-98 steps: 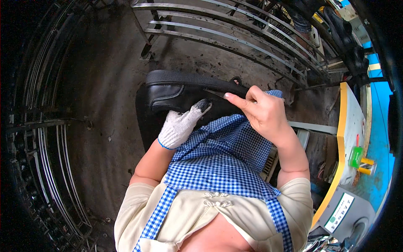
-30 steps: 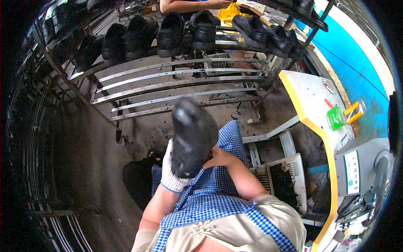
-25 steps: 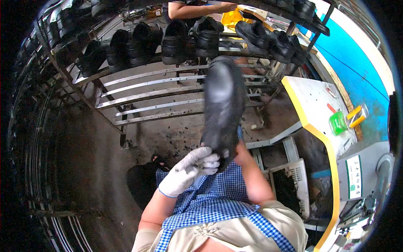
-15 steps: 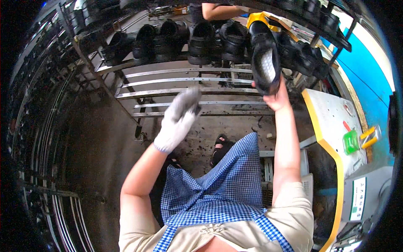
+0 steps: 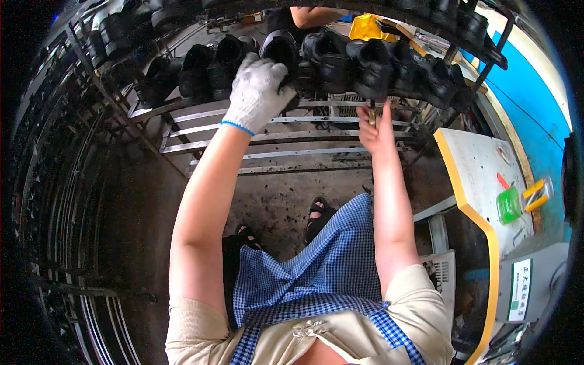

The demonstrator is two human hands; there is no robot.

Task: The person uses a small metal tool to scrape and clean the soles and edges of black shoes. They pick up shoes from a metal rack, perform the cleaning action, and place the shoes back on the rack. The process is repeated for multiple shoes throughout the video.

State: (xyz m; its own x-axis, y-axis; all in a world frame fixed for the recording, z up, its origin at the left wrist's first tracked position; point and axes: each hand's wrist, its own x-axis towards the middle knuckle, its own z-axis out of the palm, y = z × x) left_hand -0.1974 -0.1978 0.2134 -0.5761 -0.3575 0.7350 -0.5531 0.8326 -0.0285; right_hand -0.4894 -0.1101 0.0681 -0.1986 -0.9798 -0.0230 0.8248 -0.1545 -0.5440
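Your left hand [image 5: 255,91], in a white knit glove, is raised to the rack [image 5: 267,121] and rests on a black shoe [image 5: 281,52] in the row there; the fingers curl loosely over its near side, a narrow grip that touches the shoe, though you cannot tell whether it truly clamps it. Your bare right hand [image 5: 376,126] is up beside it, just under another black shoe [image 5: 372,64] on the same row. Its fingers are pinched round a thin dark thing that is too small to make out. More shoes stand to either side along the rack. Below, your blue checked apron [image 5: 322,267] hangs over sandalled feet on the dark floor. To your right stands a white worktop [image 5: 480,176] with a yellow edge, carrying a green box [image 5: 510,205].
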